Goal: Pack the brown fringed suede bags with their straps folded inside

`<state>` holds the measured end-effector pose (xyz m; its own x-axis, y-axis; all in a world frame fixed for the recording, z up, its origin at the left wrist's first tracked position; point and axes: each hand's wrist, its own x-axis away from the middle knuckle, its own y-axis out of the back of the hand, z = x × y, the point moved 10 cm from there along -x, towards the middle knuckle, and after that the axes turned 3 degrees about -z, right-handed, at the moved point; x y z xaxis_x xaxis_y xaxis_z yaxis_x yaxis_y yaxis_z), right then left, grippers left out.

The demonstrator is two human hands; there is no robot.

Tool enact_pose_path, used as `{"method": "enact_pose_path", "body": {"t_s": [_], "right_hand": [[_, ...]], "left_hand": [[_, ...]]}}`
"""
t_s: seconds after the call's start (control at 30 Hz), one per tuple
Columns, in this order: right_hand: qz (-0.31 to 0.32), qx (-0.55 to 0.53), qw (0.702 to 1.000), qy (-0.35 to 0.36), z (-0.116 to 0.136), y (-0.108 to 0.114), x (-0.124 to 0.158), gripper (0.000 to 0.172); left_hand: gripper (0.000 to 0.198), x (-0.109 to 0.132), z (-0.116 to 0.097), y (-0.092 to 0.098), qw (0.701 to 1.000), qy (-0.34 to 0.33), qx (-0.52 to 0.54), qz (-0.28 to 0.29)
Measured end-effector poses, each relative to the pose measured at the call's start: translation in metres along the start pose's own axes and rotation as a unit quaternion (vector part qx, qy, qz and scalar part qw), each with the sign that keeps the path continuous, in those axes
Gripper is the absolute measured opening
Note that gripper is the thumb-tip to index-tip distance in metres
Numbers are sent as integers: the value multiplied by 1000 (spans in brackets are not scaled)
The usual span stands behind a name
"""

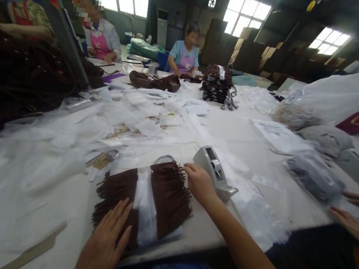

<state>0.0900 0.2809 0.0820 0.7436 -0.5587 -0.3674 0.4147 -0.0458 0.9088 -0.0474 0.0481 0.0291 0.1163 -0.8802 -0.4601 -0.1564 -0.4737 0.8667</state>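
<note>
A dark brown fringed item point(167, 196), perhaps a folded bag, lies in front of me on the table, with a whitish translucent wrap point(145, 210) across its middle. A silvery ring or chain point(164, 158) shows at its far edge. My left hand point(108, 230) rests flat on the left fringe, fingers stretched out. At the far right corner, my right hand point(198, 182) touches the fringe with its fingers extended and close together. Right beside that hand stands a grey tape dispenser point(214, 173). The underside of the brown item is hidden.
Loose clear plastic bags point(50, 158) cover the table's left side. A stack of brown fringed items point(216, 84) and a brown bag point(156, 81) lie farther back. Several co-workers sit around; one's hands point(352, 214) are at right near a bagged dark item point(314, 175).
</note>
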Motion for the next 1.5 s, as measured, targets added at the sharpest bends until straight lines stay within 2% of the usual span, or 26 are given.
{"method": "enact_pose_path", "body": {"t_s": [0.1,0.17,0.27,0.33,0.4,0.43,0.47,0.53,0.6,0.63,0.7,0.8,0.87,0.9,0.97,1.03,1.1,1.17,1.23,1.3,1.37,1.43,1.5], "right_hand": [[26,-61,988,140,41,-19,-16,45],[54,-74,978,190,48,-32,-20,42],[55,-60,991,110,15,-32,-19,38],[35,-46,998,32,-9,-21,-10,37],[2,-43,999,-19,-18,-8,-1,39],[-7,-53,998,-17,-13,-5,3,41],[0,-71,997,16,-1,-7,6,43],[43,-102,985,130,30,-17,14,44],[81,-94,972,197,42,-27,23,38],[88,-76,974,194,36,-29,25,35],[89,-34,986,138,13,-27,25,28],[83,5,995,57,-10,-15,27,28],[62,-11,997,41,-3,-8,29,35],[59,-36,996,57,8,-7,30,40],[84,-96,984,128,35,-14,34,48],[120,-124,969,179,46,-23,40,48],[126,-98,976,146,28,-25,39,42],[103,-59,990,75,2,-19,37,37],[71,-40,996,32,-9,-7,36,37],[43,-76,995,50,4,2,37,43],[53,-144,981,116,33,2,43,50],[90,-195,961,173,55,-4,51,52],[99,-203,959,172,58,-8,50,51]], "left_hand": [[69,-2,-1,0,1000,1,5,5],[68,-2,-1,-1,1000,8,12,11],[68,-1,1,-3,999,15,23,23],[67,-1,1,-5,999,15,29,28],[66,0,1,-6,999,17,33,32],[66,0,1,-7,999,16,35,33],[65,0,1,-7,999,16,37,33],[64,0,2,-7,999,18,41,31],[63,1,2,-7,998,21,45,29],[62,1,2,-7,998,23,46,30],[62,1,3,-7,998,26,50,32],[61,1,3,-7,998,25,54,32],[60,0,3,-7,998,23,55,33],[60,0,3,-7,998,23,56,35],[59,0,4,-7,997,23,60,38],[57,0,5,-7,997,25,66,40],[56,-1,6,-7,996,30,74,43],[55,-3,5,-7,995,39,80,44],[54,-3,5,-5,994,48,82,47],[53,2,7,-3,994,55,73,55],[54,13,18,-2,994,69,53,67],[53,27,38,4,992,102,31,69],[49,36,59,21,989,146,16,32]]}}
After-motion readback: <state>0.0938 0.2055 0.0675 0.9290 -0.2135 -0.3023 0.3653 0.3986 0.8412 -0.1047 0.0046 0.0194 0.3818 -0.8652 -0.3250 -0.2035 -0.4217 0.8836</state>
